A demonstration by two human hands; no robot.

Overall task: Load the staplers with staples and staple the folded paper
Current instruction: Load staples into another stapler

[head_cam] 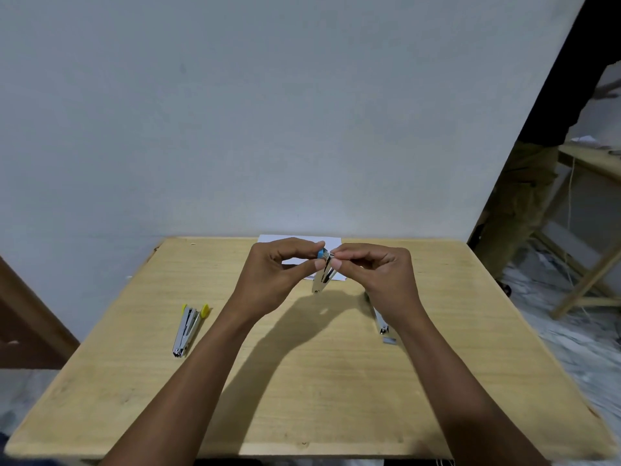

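Hands met at the frame's centre above a wooden table (302,381). Our left hand (268,280) gripped a blue-tipped stapler (323,272); our right hand (383,277) pinched its top end. White paper (279,239) lay behind them. A yellow-tipped stapler (186,327) lay lower left, and another stapler (381,322) lay partly hidden under our right wrist.

We can't see most of third stapler (382,322), right hand (379,277) covers it; paper (297,239) half hidden too; staples too tiny.
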